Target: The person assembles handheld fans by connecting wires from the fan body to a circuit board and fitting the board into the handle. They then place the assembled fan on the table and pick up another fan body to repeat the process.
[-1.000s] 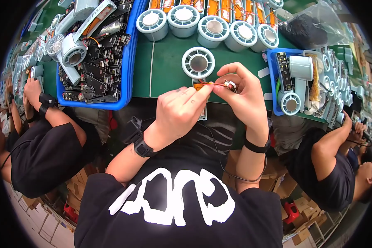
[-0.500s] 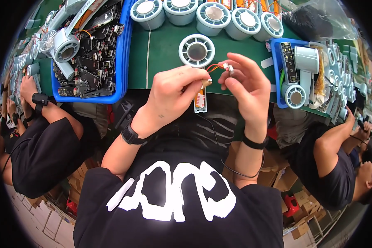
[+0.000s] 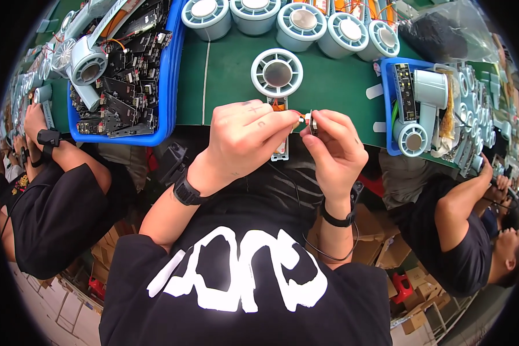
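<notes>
My left hand (image 3: 245,135) is closed, thumb and forefinger pinching a small white wire connector (image 3: 301,119) on thin wires. Facing it, my right hand (image 3: 337,151) holds a small circuit board (image 3: 312,123) on edge between thumb and fingers. Connector and board meet or nearly meet; the exact contact is too small to tell. Beyond both hands lies a pale blue handheld fan (image 3: 277,72) with a round slotted head and a dark grey centre. Its opened handle (image 3: 280,151) runs toward me beneath my left hand, showing orange inside, and is partly hidden.
On the left, a blue tray (image 3: 170,109) holds many black circuit boards (image 3: 124,98) and fan parts. A smaller blue bin (image 3: 391,109) with parts stands right. Several fan heads (image 3: 301,23) line the back of the green table (image 3: 230,75). Co-workers sit on both sides.
My right hand has moved left and its fingers have closed round the circuit board. The board and the connector in my left hand are now together or almost so.
</notes>
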Tool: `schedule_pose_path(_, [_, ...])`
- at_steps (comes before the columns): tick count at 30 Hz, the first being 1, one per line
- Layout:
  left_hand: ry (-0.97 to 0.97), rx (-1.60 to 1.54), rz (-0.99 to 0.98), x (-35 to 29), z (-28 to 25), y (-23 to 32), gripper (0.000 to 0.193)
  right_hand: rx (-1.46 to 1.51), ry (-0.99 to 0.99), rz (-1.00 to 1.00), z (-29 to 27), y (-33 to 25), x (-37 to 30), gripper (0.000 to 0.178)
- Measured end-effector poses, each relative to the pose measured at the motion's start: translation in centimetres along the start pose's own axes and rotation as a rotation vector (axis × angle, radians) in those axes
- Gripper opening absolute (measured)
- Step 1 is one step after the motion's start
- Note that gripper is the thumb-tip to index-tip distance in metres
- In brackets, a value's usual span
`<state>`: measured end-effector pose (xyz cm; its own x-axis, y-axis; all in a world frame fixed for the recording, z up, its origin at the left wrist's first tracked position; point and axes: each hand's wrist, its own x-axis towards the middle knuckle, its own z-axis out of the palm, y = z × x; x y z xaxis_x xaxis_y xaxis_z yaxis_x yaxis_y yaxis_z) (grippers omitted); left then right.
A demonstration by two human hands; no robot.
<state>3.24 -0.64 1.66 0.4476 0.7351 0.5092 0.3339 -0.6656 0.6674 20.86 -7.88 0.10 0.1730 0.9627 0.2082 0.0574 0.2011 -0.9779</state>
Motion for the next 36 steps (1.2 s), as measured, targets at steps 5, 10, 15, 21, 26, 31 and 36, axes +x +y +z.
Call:
schedule_pose_path(5, [0.042,0.11,0.079,-0.3,0.2,0.1,0.021,-0.031,0.026,0.022,0.5,0.1,-0.5,0.038])
schedule_pose_path(10, [0.074,0.112,0.083,-0.4,0.6,0.0,0.019,-0.006,0.062,0.032,0.8,0.4,-0.6,0.038])
schedule_pose_path(15, [0.088,0.108,0.08,-0.2,1.0,0.0,0.016,-0.205,0.08,-0.013,0.8,0.3,-0.9,0.038])
schedule_pose_path(21, [0.072,0.093,0.053,-0.2,1.4,-0.1,0.014,-0.377,0.075,-0.077,0.7,0.2,-0.8,0.037])
schedule_pose_path(26, [0.041,0.041,0.006,-0.2,0.8,0.1,0.018,-0.379,0.017,-0.035,0.1,-0.7,-0.2,0.036])
schedule_pose_path(31, [0.106,-0.031,-0.004,0.1,0.8,0.0,0.012,-0.335,0.019,0.028,0.3,-1.2,0.3,0.035])
schedule_pose_path(36, [0.055,-0.055,-0.025,0.3,0.5,-0.4,0.013,-0.47,-0.037,-0.001,0.3,-2.7,1.2,0.033])
